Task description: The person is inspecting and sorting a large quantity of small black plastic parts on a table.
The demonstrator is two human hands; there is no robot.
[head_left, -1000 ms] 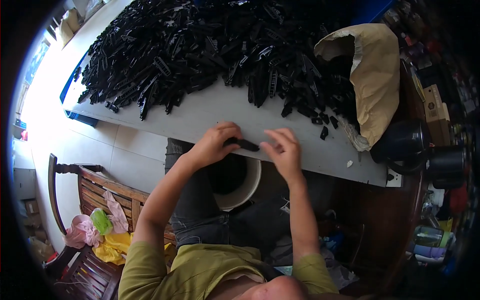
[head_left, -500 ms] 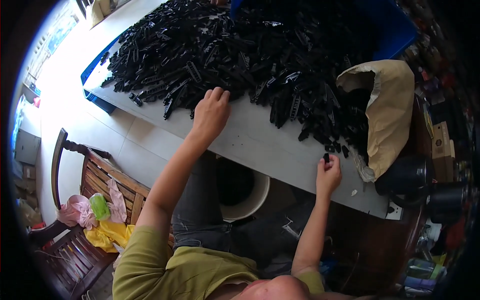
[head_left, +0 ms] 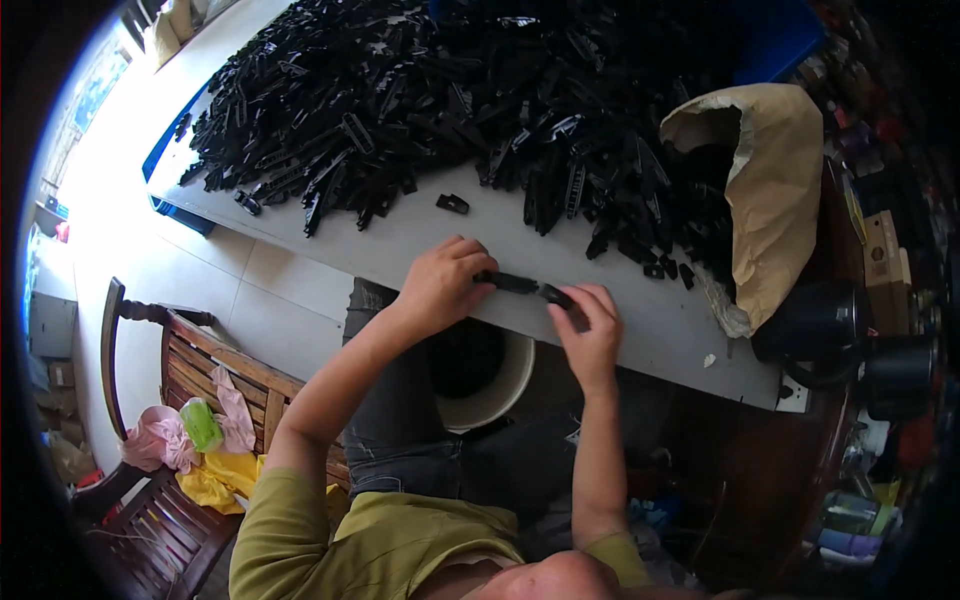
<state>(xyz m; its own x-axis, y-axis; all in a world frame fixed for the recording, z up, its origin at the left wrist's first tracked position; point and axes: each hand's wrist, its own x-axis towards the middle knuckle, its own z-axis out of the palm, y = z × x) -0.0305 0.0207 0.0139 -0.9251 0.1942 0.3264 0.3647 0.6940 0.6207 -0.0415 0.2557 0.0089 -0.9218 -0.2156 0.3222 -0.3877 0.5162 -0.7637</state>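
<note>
Between my hands, above the table's near edge, two black plastic pieces face each other end to end. My left hand [head_left: 447,284] pinches a long, narrow black plastic piece [head_left: 514,284] by its left end. In the fingers of my right hand [head_left: 590,338] is a short black plastic piece [head_left: 554,296], close to the long one's right end; I cannot tell whether they touch. Beyond them a large heap of black plastic parts [head_left: 400,100] covers much of the grey table [head_left: 420,236]. One loose black part [head_left: 452,204] lies in front of the heap.
At the right, an open brown paper sack [head_left: 782,200] spills small black parts. Black mugs [head_left: 812,322] stand beside it. A blue bin [head_left: 775,45] is at the back right. Below the table edge sits a white bucket [head_left: 518,385]. A wooden chair [head_left: 225,360] with cloths stands left.
My left hand has come back from the heap with a long black piece. My right hand has moved left, bringing its short piece to it. A loose part now lies before the heap.
</note>
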